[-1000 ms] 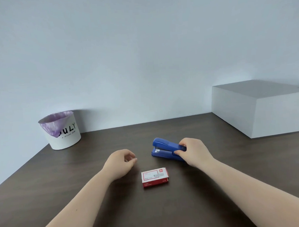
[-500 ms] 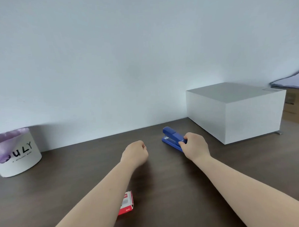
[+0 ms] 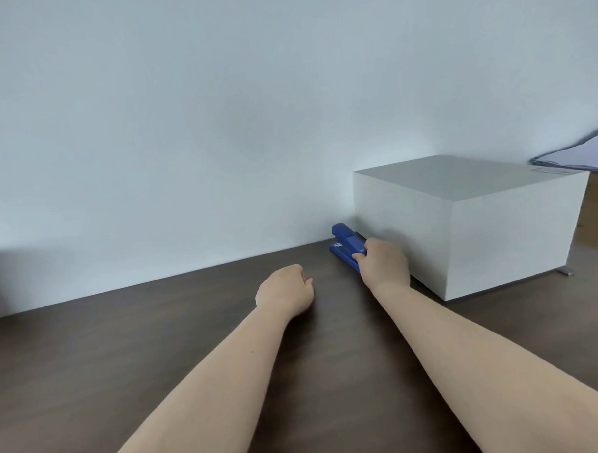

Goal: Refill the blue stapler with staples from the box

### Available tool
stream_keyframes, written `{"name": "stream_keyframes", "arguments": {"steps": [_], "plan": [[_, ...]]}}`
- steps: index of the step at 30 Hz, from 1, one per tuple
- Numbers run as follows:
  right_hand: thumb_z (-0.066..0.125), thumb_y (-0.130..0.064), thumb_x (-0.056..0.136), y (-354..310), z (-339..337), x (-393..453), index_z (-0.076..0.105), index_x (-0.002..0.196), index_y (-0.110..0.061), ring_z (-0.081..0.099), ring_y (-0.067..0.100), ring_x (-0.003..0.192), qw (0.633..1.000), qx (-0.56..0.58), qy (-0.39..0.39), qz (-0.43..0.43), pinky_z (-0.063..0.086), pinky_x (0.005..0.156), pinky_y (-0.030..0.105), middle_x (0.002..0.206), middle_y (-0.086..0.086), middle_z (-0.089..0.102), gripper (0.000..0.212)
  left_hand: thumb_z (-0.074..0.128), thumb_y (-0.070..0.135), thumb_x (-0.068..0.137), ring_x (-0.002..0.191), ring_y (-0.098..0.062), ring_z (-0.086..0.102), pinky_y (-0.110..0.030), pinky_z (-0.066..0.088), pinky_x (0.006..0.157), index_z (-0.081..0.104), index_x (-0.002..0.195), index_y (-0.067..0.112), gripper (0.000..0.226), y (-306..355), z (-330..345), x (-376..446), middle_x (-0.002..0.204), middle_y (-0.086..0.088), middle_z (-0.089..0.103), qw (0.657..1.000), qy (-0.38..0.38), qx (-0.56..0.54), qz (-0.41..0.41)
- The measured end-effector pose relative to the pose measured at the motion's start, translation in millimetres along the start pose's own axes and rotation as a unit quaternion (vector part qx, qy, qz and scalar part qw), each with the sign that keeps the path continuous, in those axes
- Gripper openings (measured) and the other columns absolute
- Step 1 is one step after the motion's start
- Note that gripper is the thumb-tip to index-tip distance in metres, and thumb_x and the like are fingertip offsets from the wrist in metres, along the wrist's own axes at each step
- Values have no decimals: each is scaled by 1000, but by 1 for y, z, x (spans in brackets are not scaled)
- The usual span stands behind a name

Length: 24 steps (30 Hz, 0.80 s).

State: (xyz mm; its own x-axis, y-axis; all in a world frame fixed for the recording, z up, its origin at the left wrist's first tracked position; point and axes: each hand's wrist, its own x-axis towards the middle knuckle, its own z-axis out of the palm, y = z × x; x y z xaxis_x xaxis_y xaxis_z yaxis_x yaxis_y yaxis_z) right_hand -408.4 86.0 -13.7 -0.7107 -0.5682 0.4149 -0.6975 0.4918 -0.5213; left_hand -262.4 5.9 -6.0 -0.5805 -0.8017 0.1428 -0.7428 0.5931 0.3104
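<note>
The blue stapler (image 3: pixel 344 246) lay on the dark wooden desk (image 3: pixel 158 335) far back, close to the wall (image 3: pixel 217 110) and just beside the left face of a large white box (image 3: pixel 462 226). Its nose pointed toward the wall; its rear end was hidden under your fingers. Whether the stapler's side touched the white box could not be told from this angle.

Your right hand (image 3: pixel 383 265) was wrapped around the rear of the stapler, thumb on the near side, fingers curled over the top. The back of that hand sat very near the box's lower left corner, so the box crowded the grip on that side.

Your left hand (image 3: pixel 286 290) rested on the desk to the left of the stapler, apart from it, loosely curled into a fist and grasping nothing visible. Both forearms stretched in from the bottom edge.

The staple box was not in frame.

Past the white box, at the right edge, a pale lilac sheet or cover (image 3: pixel 579 156) lay over something brown; too cropped to identify. A small metal foot (image 3: pixel 566 271) showed at the box's lower right corner.
</note>
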Motion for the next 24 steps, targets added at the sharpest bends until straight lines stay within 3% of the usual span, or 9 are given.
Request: {"name": "stream_keyframes", "arguments": {"steps": [5, 10, 14, 18, 24], "plan": [[50, -19, 94, 6, 13, 22, 60, 97, -1, 60, 36, 92, 999, -32, 19, -1, 36, 64, 34, 100, 18, 66, 20, 41, 39, 92, 99, -28, 60, -34, 46, 77, 51, 84, 18, 25, -2, 11, 8, 103, -4, 66, 999, 43, 28, 7], [45, -8, 95, 7, 13, 33, 60, 106, 0, 58, 35, 84, 998, -61, 9, -25, 36, 64, 33, 103, 21, 64, 20, 38, 40, 92, 95, -28, 60, -33, 44, 74, 48, 77, 19, 28, -1, 15, 14, 100, -5, 67, 996, 57, 53, 30], [46, -6, 94, 9, 20, 37, 59, 100, 1, 53, 34, 76, 996, -86, 24, -27, 37, 62, 34, 115, 18, 49, 16, 38, 40, 93, 94, -28, 60, -32, 43, 72, 48, 77, 19, 28, 2, 17, 17, 99, -5, 67, 996, 57, 62, 37], [40, -12, 96, 12, 21, 37, 53, 114, -4, 56, 37, 96, 998, -55, 7, -26, 34, 67, 34, 116, 20, 52, 24, 38, 40, 93, 86, -26, 56, -31, 42, 70, 48, 77, 19, 28, 2, 17, 16, 98, -4, 67, 996, 55, 55, 35], [41, -21, 97, 15, 19, 31, 47, 115, -3, 57, 40, 96, 996, -61, 2, -66, 39, 66, 39, 112, 22, 57, 25, 38, 38, 93, 93, -28, 60, -32, 42, 70, 48, 78, 18, 27, 3, 17, 12, 99, -6, 67, 996, 57, 55, 38]]}}
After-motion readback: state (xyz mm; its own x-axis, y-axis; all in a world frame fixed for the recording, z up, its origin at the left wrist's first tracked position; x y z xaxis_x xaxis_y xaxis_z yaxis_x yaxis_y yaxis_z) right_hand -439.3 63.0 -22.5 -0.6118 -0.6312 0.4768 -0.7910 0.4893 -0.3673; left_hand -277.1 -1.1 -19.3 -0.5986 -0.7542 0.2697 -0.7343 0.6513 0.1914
